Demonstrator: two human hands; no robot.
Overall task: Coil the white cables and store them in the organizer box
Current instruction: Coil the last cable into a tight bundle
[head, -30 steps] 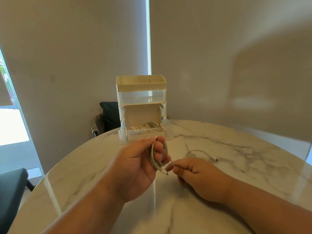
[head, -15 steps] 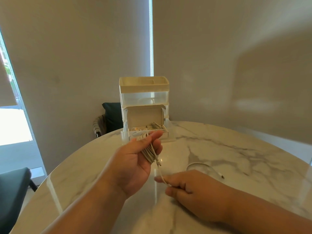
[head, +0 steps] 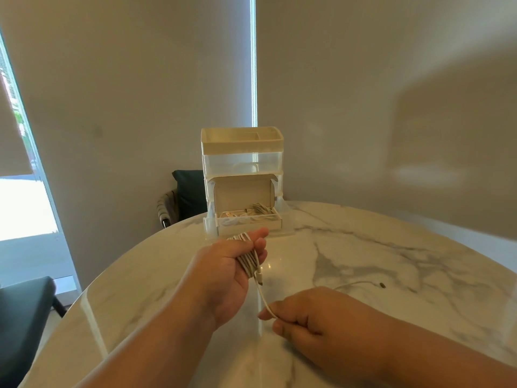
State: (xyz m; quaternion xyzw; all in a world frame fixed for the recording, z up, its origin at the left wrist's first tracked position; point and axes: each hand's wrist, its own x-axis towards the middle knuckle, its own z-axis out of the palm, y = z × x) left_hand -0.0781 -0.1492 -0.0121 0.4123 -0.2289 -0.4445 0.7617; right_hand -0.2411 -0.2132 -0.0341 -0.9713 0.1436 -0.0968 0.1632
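Fingers (head: 258,233) round white cable (head: 249,263); coils (head: 258,210) in box (head: 246,226)

Round marble table (head: 419,264) with organizer box (head: 242,161) (far edge) and loose end of white cable (head: 361,282)

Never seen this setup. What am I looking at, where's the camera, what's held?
No machine here: a person works with two bare hands. The picture comes from a wide-angle camera worn on the head, looking forward and down. The left hand holds a coiled white cable; the right hand pinches its loose strand. Below them is a marble table. At its far edge stands the organizer box, with an open small box of cables at its base. Another stretch of cable lies past the right hand; whether it is the same cable cannot be told.
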